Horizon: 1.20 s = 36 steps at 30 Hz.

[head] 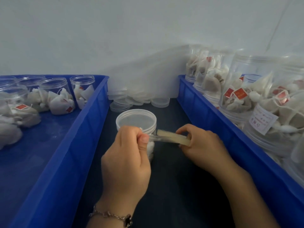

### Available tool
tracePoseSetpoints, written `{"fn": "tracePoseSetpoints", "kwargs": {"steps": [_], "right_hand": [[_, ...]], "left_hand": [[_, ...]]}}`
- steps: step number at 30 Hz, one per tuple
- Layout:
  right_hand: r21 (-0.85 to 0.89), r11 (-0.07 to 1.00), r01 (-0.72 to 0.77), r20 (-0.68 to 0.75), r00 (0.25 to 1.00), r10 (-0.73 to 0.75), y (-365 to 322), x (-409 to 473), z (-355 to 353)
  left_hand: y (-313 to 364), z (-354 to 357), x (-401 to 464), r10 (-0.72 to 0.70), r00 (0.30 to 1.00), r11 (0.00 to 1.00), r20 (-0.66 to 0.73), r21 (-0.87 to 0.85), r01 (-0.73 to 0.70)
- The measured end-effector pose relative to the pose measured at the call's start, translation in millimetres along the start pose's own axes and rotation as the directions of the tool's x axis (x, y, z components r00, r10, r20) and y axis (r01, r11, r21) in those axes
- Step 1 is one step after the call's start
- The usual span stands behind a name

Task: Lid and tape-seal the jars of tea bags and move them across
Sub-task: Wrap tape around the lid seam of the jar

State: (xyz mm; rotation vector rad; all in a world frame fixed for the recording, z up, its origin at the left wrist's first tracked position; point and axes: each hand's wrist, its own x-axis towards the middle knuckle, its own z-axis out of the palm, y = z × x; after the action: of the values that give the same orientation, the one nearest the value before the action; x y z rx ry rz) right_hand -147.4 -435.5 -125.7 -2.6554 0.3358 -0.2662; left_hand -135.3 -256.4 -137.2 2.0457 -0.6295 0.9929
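Note:
A clear plastic jar of tea bags (150, 148) stands on the dark table between two blue trays, with a translucent lid (136, 118) on top. My left hand (128, 155) grips the jar from the front, its thumb pressing the free end of clear tape against the jar just under the lid. My right hand (202, 145) holds the tape roll (172, 137) edge-on, just right of the jar. A short strip of tape runs from the roll to my left thumb. Most of the jar is hidden behind my left hand.
The left blue tray (69, 145) holds several open jars of tea bags (56, 96). The right blue tray (205, 116) holds several lidded jars (256, 89) lying stacked. Spare lids (131, 99) lie piled at the back against the white wall.

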Motion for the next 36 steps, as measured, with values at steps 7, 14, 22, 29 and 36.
{"fn": "tracePoseSetpoints", "kwargs": {"steps": [7,14,22,29,36], "right_hand": [[-0.228,0.967,0.117,-0.586,0.777,-0.232,-7.2,-5.1,18.4],[-0.281,0.950,0.134,-0.704,0.644,-0.299,-12.7,4.9,31.5],[-0.269,0.956,0.117,-0.709,0.648,-0.279,-12.3,8.4,36.7],[-0.255,0.961,0.104,-0.681,0.687,-0.255,-9.8,11.5,40.2],[-0.207,0.970,0.128,-0.668,0.706,-0.235,-10.7,12.3,42.3]], "left_hand": [[-17.9,9.1,-9.4,-0.047,0.977,0.998,-0.208,0.034,0.056],[-29.1,17.0,-12.7,-0.164,0.956,0.983,-0.245,0.038,0.178],[-32.4,21.1,-16.3,-0.197,0.954,0.977,-0.226,0.033,0.210],[-34.1,23.0,-16.5,-0.206,0.954,0.976,-0.215,0.017,0.215],[-37.6,26.0,-17.0,-0.246,0.949,0.969,-0.199,-0.029,0.245]]}}
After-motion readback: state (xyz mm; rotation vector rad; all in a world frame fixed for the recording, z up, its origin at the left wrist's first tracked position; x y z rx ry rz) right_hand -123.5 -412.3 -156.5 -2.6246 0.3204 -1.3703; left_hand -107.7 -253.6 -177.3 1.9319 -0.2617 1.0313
